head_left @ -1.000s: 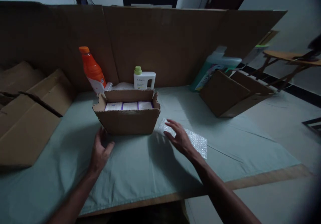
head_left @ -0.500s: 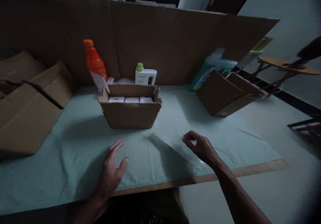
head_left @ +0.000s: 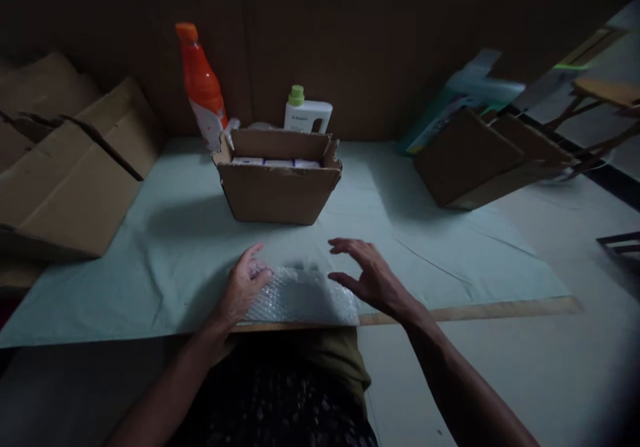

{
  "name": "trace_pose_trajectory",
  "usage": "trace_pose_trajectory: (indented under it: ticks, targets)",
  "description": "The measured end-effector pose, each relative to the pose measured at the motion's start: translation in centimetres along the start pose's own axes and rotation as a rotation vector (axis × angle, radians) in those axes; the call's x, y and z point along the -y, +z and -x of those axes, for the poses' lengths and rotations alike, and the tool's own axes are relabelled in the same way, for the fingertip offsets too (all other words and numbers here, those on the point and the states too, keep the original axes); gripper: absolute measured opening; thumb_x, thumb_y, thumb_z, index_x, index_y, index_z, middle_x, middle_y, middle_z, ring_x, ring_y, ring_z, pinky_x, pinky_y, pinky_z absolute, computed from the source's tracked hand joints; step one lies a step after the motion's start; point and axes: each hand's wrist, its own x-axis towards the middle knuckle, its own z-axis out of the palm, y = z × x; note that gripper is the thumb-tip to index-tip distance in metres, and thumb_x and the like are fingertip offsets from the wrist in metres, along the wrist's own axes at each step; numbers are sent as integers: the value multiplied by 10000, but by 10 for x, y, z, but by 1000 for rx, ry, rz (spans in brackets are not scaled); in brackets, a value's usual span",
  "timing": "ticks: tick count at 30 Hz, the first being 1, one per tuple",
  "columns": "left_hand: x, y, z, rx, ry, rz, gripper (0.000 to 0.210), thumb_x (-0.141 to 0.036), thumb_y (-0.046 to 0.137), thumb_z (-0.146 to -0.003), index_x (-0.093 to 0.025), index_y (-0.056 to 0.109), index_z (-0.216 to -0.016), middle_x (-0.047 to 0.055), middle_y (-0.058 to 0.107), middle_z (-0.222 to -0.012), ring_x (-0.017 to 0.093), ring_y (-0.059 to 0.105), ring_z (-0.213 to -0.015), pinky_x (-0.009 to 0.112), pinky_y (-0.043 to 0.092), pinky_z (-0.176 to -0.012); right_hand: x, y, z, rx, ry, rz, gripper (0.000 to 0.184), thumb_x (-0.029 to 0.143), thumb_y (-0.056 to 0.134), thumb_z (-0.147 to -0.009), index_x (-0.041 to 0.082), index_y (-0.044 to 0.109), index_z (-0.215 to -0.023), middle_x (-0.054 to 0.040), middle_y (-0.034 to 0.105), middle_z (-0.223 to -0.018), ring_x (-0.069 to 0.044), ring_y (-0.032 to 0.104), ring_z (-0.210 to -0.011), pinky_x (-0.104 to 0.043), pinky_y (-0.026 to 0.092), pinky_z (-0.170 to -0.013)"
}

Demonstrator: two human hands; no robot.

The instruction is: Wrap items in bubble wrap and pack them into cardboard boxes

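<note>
A sheet of bubble wrap point(head_left: 300, 297) lies flat at the front edge of the cloth-covered table. My left hand point(head_left: 243, 290) is at its left side, with thumb and fingers apart over the upper left corner; whether it touches the film is hard to see. Fingers spread, my right hand point(head_left: 373, 277) hovers by the sheet's right side, holding nothing. Behind the wrap stands an open cardboard box point(head_left: 280, 193) with several white, purple-edged packs point(head_left: 279, 163) inside.
An orange bottle point(head_left: 203, 87) and a white jug with a green cap point(head_left: 306, 113) stand behind the box. To the right, a teal bottle point(head_left: 457, 97) is behind another open carton point(head_left: 470, 160). Larger cartons point(head_left: 75, 187) occupy the left. A cardboard wall point(head_left: 360, 47) closes the back.
The bubble wrap, earlier hanging at my right hand, now lies flat between both hands. My right hand has opened and moved left. The view has tilted downward.
</note>
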Motion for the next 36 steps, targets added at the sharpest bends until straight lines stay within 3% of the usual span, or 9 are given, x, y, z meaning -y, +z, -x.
trace_pose_trajectory:
  ticks: [5,10,14,18,21,24,27,31,36]
  targets:
    - [6,-12,5,-120,57,-140,642,-331,631,-795,-160,505,-1401,11,674,-868,138,612,-695,284,500,-685,-10,-5,16,8,152,-28,468,435,682,-895,258,571,-1313,-110,658,-1304,-312,610,-1214,-508,491,-1012]
    - [-13,3,18,-116,269,-310,525,-319,597,-844,-179,573,-1349,16,706,-905,150,657,-805,283,523,-815,11,25,-8,182,25,-55,680,356,785,-807,243,521,-1424,-127,616,-1391,-315,558,-1289,-513,451,-1071]
    - [-19,-1,20,-186,370,-355,431,-329,583,-886,-195,622,-1294,13,712,-913,143,667,-824,263,520,-847,15,38,-31,334,63,-52,366,249,745,-813,209,696,-1173,-85,753,-1045,-264,682,-1004,-408,518,-916]
    - [-4,-23,9,-290,258,-267,485,-355,607,-872,-182,595,-1325,26,715,-930,139,656,-787,260,513,-761,-6,31,-25,267,214,-155,141,287,632,-871,202,715,-948,-34,748,-867,-200,677,-775,-294,497,-695]
    - [6,-31,4,-236,152,-155,659,-393,640,-841,-179,472,-1441,59,723,-1054,148,666,-831,278,518,-772,-19,33,-19,193,298,-236,169,317,623,-846,188,704,-917,-16,708,-755,-169,626,-666,-271,466,-619]
    - [7,-35,9,-178,102,-109,743,-432,639,-838,-200,390,-1499,88,695,-1184,151,661,-895,293,521,-811,-24,42,-16,102,369,-295,285,341,629,-821,182,701,-1046,-5,669,-701,-159,596,-627,-276,478,-614]
    - [4,-39,20,-136,62,-125,659,-441,627,-839,-201,487,-1436,101,668,-1230,167,652,-965,302,525,-843,-26,44,-12,42,417,-434,426,380,643,-819,195,636,-1204,-42,719,-871,-173,662,-726,-298,532,-688]
    - [4,-44,34,-80,49,-189,401,-376,595,-821,-187,701,-1158,106,654,-1252,207,655,-1040,318,535,-865,-26,30,4,88,448,-536,531,411,666,-824,217,567,-1308,-105,720,-1119,-216,713,-927,-348,575,-799]
    - [11,-36,42,-47,154,-324,320,-197,507,-789,-190,756,-990,74,713,-1024,191,694,-906,303,564,-783,-17,37,31,144,377,-334,396,259,613,-819,227,671,-1209,-75,737,-1048,-207,701,-896,-365,581,-812]
